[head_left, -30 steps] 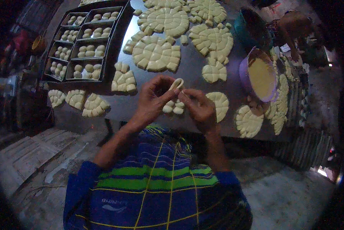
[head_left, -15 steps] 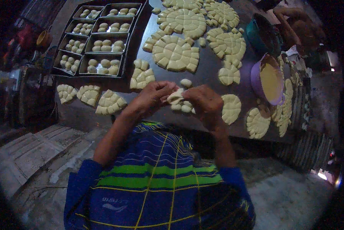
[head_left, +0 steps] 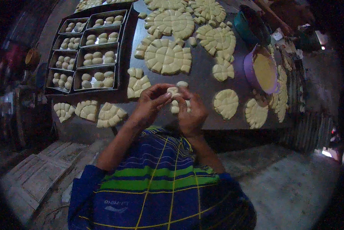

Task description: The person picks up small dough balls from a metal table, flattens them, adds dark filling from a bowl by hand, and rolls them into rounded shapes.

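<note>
— How will that small, pale, lumpy dough piece (head_left: 173,91) handle?
— Light, soft and easily dented, I'd judge; pinch it lightly at its edges
— And the pose?
— Left hand (head_left: 150,103) and right hand (head_left: 193,112) grip it between bent fingertips, above the grey, smooth-topped bench (head_left: 202,73), wrists angled inward

From where I stand, the fingers of the left hand (head_left: 149,104) and right hand (head_left: 192,114) cover much of the dough piece (head_left: 173,91) between them; its full shape escapes me. The right hand also hides part of the dough balls (head_left: 175,109) just under it. Far beyond both, a scored dough slab (head_left: 165,4) is cut off at the top. Up to their right, another person's arm (head_left: 273,16) is a dim blur, and the green basin's (head_left: 244,28) inside is too dark to read.
</note>
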Action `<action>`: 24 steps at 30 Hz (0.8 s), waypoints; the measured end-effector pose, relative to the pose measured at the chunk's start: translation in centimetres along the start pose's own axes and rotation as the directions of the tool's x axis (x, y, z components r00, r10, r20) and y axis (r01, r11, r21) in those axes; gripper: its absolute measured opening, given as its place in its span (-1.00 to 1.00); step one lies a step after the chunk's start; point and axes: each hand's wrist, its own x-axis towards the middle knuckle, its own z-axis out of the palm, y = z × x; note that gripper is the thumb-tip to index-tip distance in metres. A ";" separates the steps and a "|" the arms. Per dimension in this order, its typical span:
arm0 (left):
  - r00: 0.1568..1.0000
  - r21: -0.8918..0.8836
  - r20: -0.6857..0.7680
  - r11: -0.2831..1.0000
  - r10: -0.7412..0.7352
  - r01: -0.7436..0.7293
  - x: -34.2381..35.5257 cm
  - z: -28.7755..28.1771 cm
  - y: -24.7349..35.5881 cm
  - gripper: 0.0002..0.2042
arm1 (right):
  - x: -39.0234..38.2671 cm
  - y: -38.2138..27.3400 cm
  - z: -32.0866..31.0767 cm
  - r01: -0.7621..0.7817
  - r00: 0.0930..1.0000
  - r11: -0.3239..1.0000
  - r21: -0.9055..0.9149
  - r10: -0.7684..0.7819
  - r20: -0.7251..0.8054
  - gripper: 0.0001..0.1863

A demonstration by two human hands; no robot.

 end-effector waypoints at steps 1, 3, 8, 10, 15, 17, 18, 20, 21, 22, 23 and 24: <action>0.998 0.091 0.050 0.995 0.041 -0.046 -0.1 -0.2 0.4 -0.71 | 0.1 0.3 0.0 -0.057 0.998 0.994 0.095 0.057 0.010 -0.76; 0.989 0.202 0.125 0.975 0.074 -0.098 -0.1 -0.1 1.1 -0.71 | 0.7 1.4 -0.1 -0.168 0.986 0.946 0.277 0.162 0.046 -0.79; 0.985 0.135 -0.042 0.978 0.167 -0.160 -0.4 2.6 1.5 -0.75 | 0.8 2.0 -1.0 -0.254 0.967 0.868 0.426 0.243 0.081 -0.79; 0.978 0.284 -0.020 0.939 0.209 -0.194 -0.1 1.6 0.4 -0.74 | 0.5 2.3 -0.9 -0.144 0.990 0.928 0.344 0.139 0.039 -0.76; 0.985 0.186 -0.098 0.975 0.141 -0.121 0.1 1.0 0.0 -0.74 | 0.1 1.2 -0.8 0.166 0.986 0.969 0.181 -0.168 -0.006 -0.63; 0.991 0.208 -0.102 0.976 0.086 -0.064 0.1 0.5 -0.2 -0.74 | -0.2 2.0 -1.1 0.373 0.927 0.927 0.032 -0.374 0.013 -0.59; 0.993 0.199 -0.083 0.978 0.082 -0.064 -0.1 0.6 -0.3 -0.74 | -0.5 2.6 -1.4 0.469 0.883 0.883 -0.040 -0.468 0.032 -0.58; 0.996 0.182 -0.045 0.981 0.072 -0.063 -0.7 0.9 -0.5 -0.74 | -0.5 3.7 -1.7 0.523 0.852 0.843 -0.127 -0.514 0.101 -0.58; 0.996 0.213 -0.039 0.974 0.081 -0.071 -0.8 0.8 -0.7 -0.75 | -0.6 4.1 -1.7 0.550 0.835 0.818 -0.170 -0.534 0.134 -0.59; 0.995 0.244 -0.032 0.966 0.090 -0.080 -0.9 0.7 -0.9 -0.75 | -0.5 4.5 -1.5 0.546 0.837 0.821 -0.168 -0.530 0.136 -0.59; 0.995 0.275 -0.024 0.957 0.098 -0.088 -1.0 0.6 -1.2 -0.75 | -0.4 4.9 -1.3 0.543 0.840 0.823 -0.166 -0.525 0.139 -0.59; 0.993 0.293 -0.011 0.950 0.116 -0.108 -1.1 0.6 -1.3 -0.77 | -0.3 5.0 -1.2 0.539 0.842 0.826 -0.164 -0.521 0.142 -0.59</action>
